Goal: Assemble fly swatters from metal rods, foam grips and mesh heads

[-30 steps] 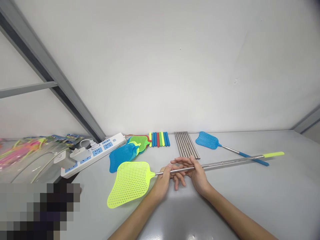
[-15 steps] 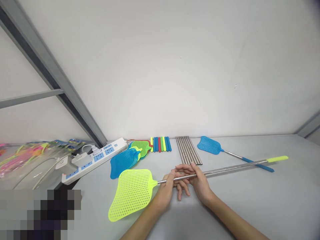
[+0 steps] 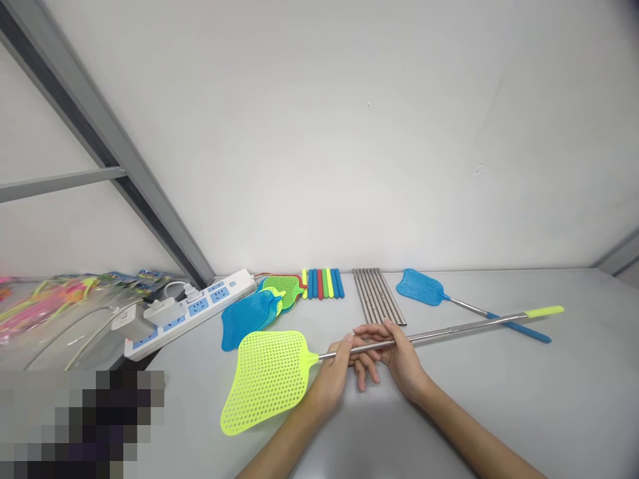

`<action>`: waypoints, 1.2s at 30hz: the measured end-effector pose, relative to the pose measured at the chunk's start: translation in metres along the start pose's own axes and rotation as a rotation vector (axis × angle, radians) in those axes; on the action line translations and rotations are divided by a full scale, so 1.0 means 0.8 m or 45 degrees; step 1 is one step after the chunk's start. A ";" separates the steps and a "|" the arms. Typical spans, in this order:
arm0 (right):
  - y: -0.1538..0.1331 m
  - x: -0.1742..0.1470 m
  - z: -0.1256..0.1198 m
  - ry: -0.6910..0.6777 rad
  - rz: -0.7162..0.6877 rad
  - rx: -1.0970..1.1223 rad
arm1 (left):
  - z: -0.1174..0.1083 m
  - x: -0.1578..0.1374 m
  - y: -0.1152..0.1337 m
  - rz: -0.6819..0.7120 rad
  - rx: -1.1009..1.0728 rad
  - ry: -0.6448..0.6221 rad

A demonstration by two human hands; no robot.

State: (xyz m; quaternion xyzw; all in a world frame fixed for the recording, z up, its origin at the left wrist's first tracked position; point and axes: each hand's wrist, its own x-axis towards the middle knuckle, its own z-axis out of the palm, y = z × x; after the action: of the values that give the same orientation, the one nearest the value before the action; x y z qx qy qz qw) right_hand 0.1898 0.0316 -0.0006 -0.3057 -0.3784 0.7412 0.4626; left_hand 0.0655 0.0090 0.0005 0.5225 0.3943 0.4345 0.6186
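Note:
A yellow fly swatter (image 3: 269,379) with a perforated head and a long metal telescopic rod lies across both of my hands above the table. My left hand (image 3: 339,369) grips the rod close to the head, thumb on top. Further along the same rod, my right hand (image 3: 399,356) holds it between thumb and fingers. The fingers of the two hands overlap beneath the rod. At the far right end of the rod sits a yellow grip (image 3: 545,312). Behind it, a blue fly swatter (image 3: 423,287) rests on the table, its blue handle partly crossed by the rod.
Against the wall lie a row of coloured grips (image 3: 323,284) and several metal rods (image 3: 378,297). To the left are stacked swatter heads (image 3: 249,319), a white power strip (image 3: 192,313) with plugs, and plastic-bagged items (image 3: 54,313). A grey metal post (image 3: 114,153) stands at left.
The yellow swatter's rod looks slightly shorter, its yellow grip end having drawn in to the left. Both hands keep their hold, and the whole view has shifted a little.

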 end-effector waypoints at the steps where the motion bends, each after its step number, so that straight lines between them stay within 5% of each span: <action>1: 0.000 0.001 -0.001 0.007 0.002 -0.003 | 0.000 0.000 0.000 0.001 0.006 0.009; 17: 0.007 0.002 -0.002 0.086 -0.077 -0.057 | -0.001 -0.001 0.004 -0.002 0.013 0.030; 28: 0.010 0.006 -0.002 0.098 -0.068 -0.220 | -0.003 0.002 0.005 0.028 -0.185 0.314; 36: 0.000 0.002 -0.001 0.103 0.038 -0.336 | -0.003 -0.002 0.011 -0.002 -0.145 0.180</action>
State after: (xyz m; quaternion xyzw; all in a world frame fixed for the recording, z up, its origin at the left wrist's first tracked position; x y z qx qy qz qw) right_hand 0.1898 0.0334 -0.0011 -0.3992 -0.4489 0.6789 0.4223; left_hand 0.0614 0.0090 0.0091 0.4544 0.4119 0.4915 0.6183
